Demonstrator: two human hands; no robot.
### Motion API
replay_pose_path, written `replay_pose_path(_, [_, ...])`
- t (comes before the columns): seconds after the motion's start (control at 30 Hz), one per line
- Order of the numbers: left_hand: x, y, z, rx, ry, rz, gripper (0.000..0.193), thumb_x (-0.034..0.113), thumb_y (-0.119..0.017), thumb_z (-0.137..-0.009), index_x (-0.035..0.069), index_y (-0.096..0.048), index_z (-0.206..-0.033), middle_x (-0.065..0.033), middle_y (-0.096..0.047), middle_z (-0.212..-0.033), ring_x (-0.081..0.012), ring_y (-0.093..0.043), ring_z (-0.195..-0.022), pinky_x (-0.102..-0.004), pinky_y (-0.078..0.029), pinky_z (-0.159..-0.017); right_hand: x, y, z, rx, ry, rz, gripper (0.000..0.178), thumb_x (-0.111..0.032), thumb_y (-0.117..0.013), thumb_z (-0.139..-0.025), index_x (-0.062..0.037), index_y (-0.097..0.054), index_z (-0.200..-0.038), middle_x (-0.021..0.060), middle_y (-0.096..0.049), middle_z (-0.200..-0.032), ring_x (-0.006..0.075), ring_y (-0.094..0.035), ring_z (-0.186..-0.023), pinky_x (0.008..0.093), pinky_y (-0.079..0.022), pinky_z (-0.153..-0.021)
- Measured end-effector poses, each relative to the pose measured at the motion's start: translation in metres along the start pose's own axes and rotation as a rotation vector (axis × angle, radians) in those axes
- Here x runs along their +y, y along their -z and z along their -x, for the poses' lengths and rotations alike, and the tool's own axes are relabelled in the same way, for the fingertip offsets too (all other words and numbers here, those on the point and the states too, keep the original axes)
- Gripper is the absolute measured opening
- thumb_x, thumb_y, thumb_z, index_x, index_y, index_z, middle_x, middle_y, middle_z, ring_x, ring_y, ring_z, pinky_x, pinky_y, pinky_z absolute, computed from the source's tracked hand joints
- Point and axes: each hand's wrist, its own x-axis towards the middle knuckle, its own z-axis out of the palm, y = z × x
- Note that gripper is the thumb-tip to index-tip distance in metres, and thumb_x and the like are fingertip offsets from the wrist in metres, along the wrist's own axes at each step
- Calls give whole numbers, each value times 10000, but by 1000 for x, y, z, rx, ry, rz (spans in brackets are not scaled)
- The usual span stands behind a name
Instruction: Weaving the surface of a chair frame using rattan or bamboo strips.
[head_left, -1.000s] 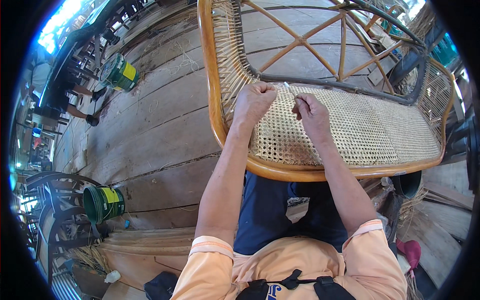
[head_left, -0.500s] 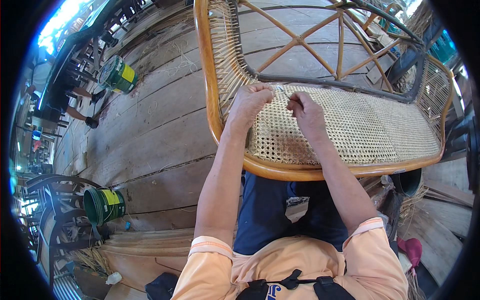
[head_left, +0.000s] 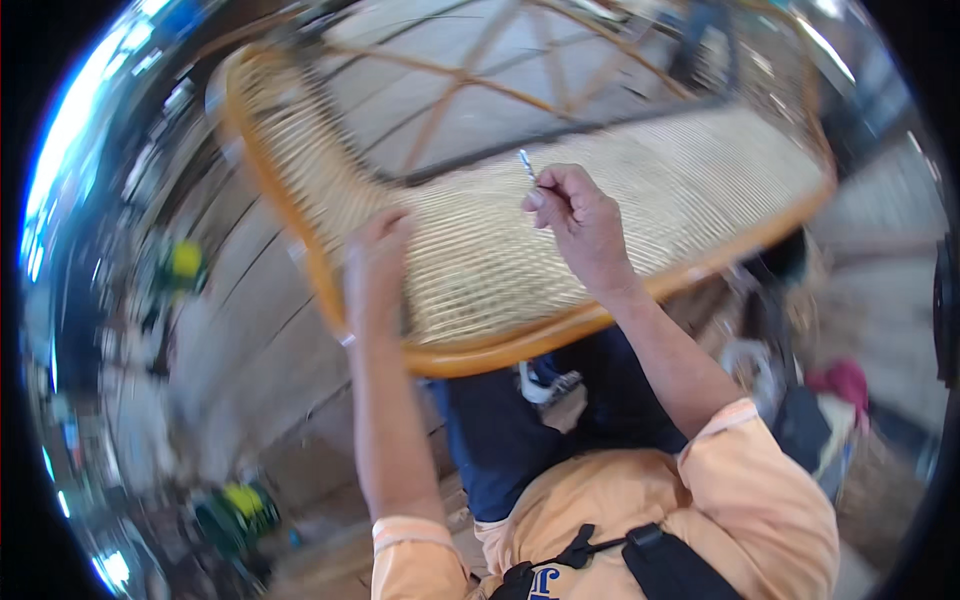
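A rattan chair frame (head_left: 470,355) with a woven cane seat (head_left: 560,230) lies across my lap. My left hand (head_left: 375,265) rests on the near left part of the weave, its fingers blurred by motion. My right hand (head_left: 580,220) is raised just above the weave, its fingers pinched on a thin metal tool (head_left: 526,163) whose tip points up and away. The whole picture is smeared by head movement.
Wooden floor planks (head_left: 240,330) run along the left. Green and yellow cans (head_left: 235,510) stand at the lower left and another (head_left: 180,262) farther off. A pink cloth (head_left: 845,385) and bundled items lie at the right.
The view has swung sharply and blurred. My right hand has lifted off the weave with the thin tool pinched in it; my left hand stays on the cane seat.
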Motion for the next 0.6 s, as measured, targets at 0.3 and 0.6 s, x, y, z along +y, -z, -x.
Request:
replay_pose_path(0.3, [8,-3,52,-111,48,-89,188,100,-580,-894,-51,-651,-982,-19,-584,-783,-83,-505,-740,-230,-423,-674,105,297,161,783,-467,266,139,-162,-583,-930,-43,-626,-988,-22,-578,-739,49,-503,-620,202,-410,-562])
replay_pose_path(0.6, [-7,8,68,-145,-321,-502,115,86,-692,-753,59,-701,-865,-66,-646,-849,-240,-582,-828,-367,-442,-773,310,386,210,344,-577,827,357,-179,-557,-916,-8,-552,-1229,168,-605,-1192,272,-581,-1091,353,-426,-966])
